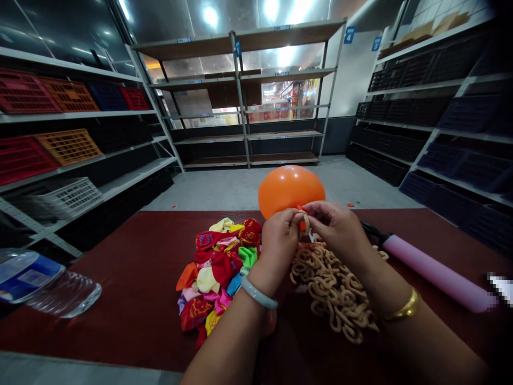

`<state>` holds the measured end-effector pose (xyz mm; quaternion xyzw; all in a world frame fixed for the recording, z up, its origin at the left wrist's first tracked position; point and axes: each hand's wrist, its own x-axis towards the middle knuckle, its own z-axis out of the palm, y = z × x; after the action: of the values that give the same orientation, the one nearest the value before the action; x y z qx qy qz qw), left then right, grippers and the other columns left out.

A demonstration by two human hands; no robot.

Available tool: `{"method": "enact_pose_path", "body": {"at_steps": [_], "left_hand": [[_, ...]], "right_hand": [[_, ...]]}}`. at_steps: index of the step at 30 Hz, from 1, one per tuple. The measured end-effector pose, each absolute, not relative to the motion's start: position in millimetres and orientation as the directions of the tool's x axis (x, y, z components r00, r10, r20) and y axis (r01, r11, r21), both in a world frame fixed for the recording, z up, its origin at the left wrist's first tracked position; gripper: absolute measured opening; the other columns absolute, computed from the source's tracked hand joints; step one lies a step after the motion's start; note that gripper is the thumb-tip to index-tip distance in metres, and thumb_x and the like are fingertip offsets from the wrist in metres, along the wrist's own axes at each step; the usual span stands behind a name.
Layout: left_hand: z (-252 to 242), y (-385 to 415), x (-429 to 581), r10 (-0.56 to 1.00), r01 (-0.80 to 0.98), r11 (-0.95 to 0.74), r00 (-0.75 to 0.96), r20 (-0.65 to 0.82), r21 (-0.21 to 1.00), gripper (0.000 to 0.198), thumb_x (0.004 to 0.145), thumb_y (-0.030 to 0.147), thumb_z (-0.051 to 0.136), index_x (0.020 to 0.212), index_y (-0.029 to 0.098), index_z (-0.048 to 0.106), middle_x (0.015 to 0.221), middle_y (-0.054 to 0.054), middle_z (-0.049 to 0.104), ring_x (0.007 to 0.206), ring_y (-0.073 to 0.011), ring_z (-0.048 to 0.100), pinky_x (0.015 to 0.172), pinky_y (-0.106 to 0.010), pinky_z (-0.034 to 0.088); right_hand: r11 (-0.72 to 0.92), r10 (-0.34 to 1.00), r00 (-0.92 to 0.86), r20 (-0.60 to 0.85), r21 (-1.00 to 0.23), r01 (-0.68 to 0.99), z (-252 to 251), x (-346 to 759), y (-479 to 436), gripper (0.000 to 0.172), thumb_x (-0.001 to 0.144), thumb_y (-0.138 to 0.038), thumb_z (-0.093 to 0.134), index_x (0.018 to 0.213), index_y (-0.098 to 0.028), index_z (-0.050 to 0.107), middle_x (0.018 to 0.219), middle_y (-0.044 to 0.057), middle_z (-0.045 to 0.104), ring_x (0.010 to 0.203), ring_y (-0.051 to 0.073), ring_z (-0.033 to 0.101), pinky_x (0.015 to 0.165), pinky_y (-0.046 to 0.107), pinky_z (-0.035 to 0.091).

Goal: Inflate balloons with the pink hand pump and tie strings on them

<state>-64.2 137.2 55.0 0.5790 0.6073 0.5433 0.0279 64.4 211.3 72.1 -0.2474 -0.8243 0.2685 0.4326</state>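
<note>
An inflated orange balloon sits just beyond my hands, its neck pointing back toward me. My left hand is closed in a pinch at that neck. Close by on the right, my right hand pinches a tan elastic band looped at the neck; the fingertips partly hide where it passes. Beneath the right wrist lies a heap of tan elastic bands. Left of my left forearm is a pile of deflated balloons in many colours, some printed.
On the dark red table, a pink hand pump lies at the right. A large water bottle lies on its side at the left. Beyond stand metal shelves, with coloured crates left and dark crates right.
</note>
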Motion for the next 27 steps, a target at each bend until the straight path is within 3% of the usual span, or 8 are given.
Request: {"method": "enact_pose_path", "body": {"at_steps": [7, 15, 27], "left_hand": [[51.5, 139.4, -67.1, 0.744, 0.657, -0.315, -0.276, 0.608, 0.684, 0.018, 0.092, 0.021, 0.054, 0.085, 0.020, 0.071, 0.081, -0.002, 0.072, 0.073, -0.0150, 0.062, 0.069, -0.025, 0.043], [52.3, 141.0, -69.1, 0.765, 0.635, -0.345, -0.238, 0.599, 0.692, 0.022, 0.094, 0.029, 0.053, 0.083, 0.018, 0.069, 0.078, -0.003, 0.069, 0.073, -0.0150, 0.061, 0.068, -0.024, 0.042], [52.7, 140.1, -65.5, 0.769, 0.594, -0.347, -0.264, 0.583, 0.726, 0.018, 0.091, 0.027, 0.055, 0.083, 0.020, 0.069, 0.078, -0.002, 0.069, 0.072, -0.0150, 0.060, 0.068, -0.024, 0.043]], "right_hand": [[0.730, 0.666, -0.486, 0.566, -0.629, 0.269, 81.4, 70.5, 208.2, 0.005, 0.079, -0.025, 0.065, 0.077, -0.021, 0.062, 0.073, 0.002, 0.066, 0.067, 0.017, 0.059, 0.061, 0.030, 0.043], [0.827, 0.562, -0.472, 0.679, -0.455, 0.330, 80.6, 72.3, 208.8, 0.003, 0.081, -0.020, 0.063, 0.079, -0.020, 0.061, 0.078, 0.003, 0.065, 0.075, 0.018, 0.058, 0.066, 0.031, 0.042], [0.667, 0.670, -0.569, 0.476, -0.722, 0.181, 87.6, 79.1, 212.9, 0.007, 0.080, -0.028, 0.063, 0.080, -0.021, 0.064, 0.073, 0.001, 0.068, 0.063, 0.014, 0.060, 0.058, 0.027, 0.045]]}}
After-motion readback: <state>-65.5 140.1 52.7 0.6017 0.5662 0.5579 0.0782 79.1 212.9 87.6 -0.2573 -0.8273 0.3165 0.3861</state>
